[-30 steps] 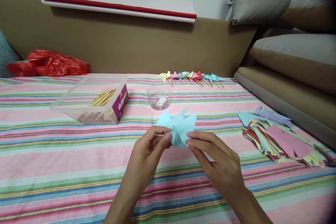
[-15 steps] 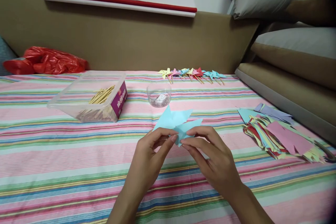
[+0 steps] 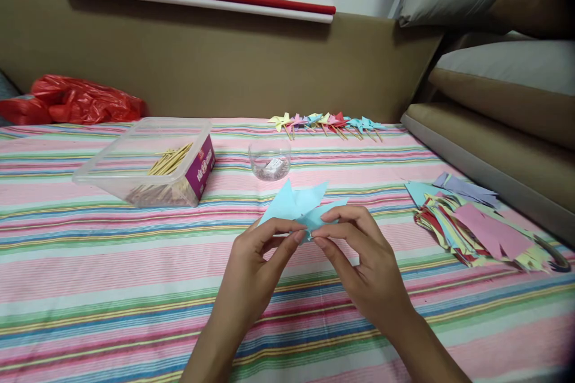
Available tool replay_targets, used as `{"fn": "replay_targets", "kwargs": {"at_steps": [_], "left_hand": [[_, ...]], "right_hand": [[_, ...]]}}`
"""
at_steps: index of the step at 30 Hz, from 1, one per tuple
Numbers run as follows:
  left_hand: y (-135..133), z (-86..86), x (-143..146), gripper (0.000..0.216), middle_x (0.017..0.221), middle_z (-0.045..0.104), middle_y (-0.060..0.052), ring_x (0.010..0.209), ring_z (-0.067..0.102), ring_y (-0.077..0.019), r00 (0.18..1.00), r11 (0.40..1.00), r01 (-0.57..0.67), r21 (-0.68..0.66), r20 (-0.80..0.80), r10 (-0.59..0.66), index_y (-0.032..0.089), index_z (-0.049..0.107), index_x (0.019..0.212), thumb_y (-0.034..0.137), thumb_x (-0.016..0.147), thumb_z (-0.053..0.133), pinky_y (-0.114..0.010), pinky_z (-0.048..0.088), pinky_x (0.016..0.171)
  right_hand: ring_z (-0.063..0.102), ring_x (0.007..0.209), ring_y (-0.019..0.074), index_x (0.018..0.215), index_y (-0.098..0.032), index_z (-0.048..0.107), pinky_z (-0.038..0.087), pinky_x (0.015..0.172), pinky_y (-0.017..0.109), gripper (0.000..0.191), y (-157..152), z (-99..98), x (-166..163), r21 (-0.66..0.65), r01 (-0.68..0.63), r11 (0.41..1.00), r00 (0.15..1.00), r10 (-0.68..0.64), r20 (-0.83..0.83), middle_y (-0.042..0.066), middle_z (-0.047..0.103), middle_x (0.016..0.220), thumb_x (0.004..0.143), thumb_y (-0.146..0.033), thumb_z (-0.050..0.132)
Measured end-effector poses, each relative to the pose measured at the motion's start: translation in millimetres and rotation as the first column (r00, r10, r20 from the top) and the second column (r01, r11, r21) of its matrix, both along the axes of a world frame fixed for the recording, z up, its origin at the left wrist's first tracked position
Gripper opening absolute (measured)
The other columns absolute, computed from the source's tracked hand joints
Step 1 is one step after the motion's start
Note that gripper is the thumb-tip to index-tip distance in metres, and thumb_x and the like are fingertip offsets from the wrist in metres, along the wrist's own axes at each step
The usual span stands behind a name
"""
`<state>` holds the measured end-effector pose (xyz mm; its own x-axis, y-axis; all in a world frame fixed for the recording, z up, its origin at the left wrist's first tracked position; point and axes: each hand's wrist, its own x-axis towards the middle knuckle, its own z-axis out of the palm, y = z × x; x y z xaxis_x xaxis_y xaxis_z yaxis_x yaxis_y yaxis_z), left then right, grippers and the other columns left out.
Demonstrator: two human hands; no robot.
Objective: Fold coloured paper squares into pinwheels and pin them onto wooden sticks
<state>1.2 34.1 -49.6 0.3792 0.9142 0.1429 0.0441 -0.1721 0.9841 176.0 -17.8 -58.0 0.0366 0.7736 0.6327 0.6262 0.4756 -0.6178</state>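
A light blue paper pinwheel (image 3: 294, 200), partly folded, is held between both hands above the striped cloth. My left hand (image 3: 265, 251) pinches its left and near edge between thumb and fingers. On the other side, my right hand (image 3: 363, 254) pinches the near right part of the paper, its thumb and fingertips close to the left ones. Two pointed corners stand up at the back, and another points right. The fingers cover much of the near fold. Beyond the paper stands a clear round container (image 3: 270, 160) with small pieces and a white label inside.
A clear plastic box (image 3: 135, 146) of wooden sticks (image 3: 171, 159) stands left. Finished pinwheels (image 3: 327, 122) lie at the back. Right are cut paper pieces (image 3: 492, 230) and scissors (image 3: 553, 253), beside stacked cushions (image 3: 498, 114). A red plastic bag (image 3: 85, 99) lies back left.
The right thumb and fingers have shifted slightly on the paper, and its near corner is now folded up between the fingertips. The view has tilted a little.
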Motion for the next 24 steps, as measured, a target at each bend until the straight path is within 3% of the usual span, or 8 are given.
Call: {"fn": "replay_targets", "kwargs": {"at_steps": [24], "left_hand": [[-0.8, -0.5, -0.4, 0.012, 0.096, 0.08, -0.001, 0.09, 0.071, -0.0218, 1.0, 0.998, -0.022, 0.056, -0.011, 0.023, 0.03, 0.081, 0.097, 0.034, 0.093, 0.07, -0.03, 0.055, 0.078]], "right_hand": [[0.06, 0.109, 0.0187, 0.098, -0.024, 0.07, 0.052, 0.092, 0.033, 0.014, 0.2, 0.3, 2.1, -0.028, -0.012, 1.0, 1.0, 0.012, -0.004, 0.005, 0.057, 0.11, 0.098, -0.013, 0.061]]}}
